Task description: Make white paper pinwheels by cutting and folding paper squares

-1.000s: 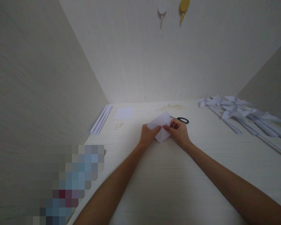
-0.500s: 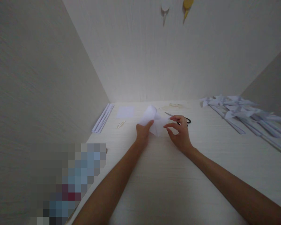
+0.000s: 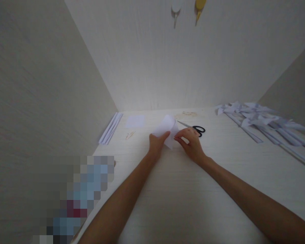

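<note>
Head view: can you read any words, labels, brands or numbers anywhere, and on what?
None can be read.
Paper in both hands: blank.
Scissors: no brand visible.
Small sheet, folded papers: no print seen.
Pixelated patch: unreadable.

Two hands over table (image 3: 183, 189): left hand (image 3: 156, 146), right hand (image 3: 191, 144). One white paper sheet (image 3: 167, 130) between them. One pair of black-handled scissors (image 3: 195, 128). One small flat paper square (image 3: 135, 121). One bundle of folded white strips (image 3: 110, 128) along left wall, count of strips unclear. One heap of paper pinwheels (image 3: 259, 122) at right, too tangled to count. Two hooks on back wall: one white hook (image 3: 176, 8), one yellow hook (image 3: 199, 6). Few small sticks (image 3: 130, 135), number unclear.
</note>
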{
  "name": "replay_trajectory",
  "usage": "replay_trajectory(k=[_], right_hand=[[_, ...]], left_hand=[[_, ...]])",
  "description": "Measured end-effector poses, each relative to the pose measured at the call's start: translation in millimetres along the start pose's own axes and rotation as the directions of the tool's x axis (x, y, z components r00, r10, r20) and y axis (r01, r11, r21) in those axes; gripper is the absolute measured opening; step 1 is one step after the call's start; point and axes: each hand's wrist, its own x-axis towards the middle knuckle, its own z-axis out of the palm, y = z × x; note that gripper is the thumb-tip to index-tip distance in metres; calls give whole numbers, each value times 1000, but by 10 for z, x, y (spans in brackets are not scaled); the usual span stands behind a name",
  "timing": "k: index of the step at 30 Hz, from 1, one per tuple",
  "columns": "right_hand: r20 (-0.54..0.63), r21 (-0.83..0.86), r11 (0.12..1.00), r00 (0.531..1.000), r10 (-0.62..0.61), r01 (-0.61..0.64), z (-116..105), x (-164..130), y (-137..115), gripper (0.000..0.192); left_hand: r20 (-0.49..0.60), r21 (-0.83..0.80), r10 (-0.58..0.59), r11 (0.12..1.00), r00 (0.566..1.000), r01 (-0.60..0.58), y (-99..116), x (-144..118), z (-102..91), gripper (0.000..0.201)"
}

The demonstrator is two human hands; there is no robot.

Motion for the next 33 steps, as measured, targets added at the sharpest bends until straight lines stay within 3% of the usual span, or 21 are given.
replay_trajectory(k=[8, 13, 17, 33], right_hand=[[-45, 137, 984, 991, 123, -116, 14, 5, -22, 7], [-158, 264, 936, 947, 281, -233, 17, 19, -21, 12], [-151, 393, 878, 923, 354, -272, 42, 18, 10, 20], [-130, 334, 908, 942, 311, -254, 24, 17, 23, 19]], left_hand=[[46, 85, 40, 995, 998, -44, 3, -24, 19, 29], [98, 166, 73, 982, 992, -89, 4, -45, 32, 24], [135, 187, 87, 976, 987, -112, -3, -56, 33, 22], [177, 201, 106, 969, 979, -142, 28, -72, 32, 19]])
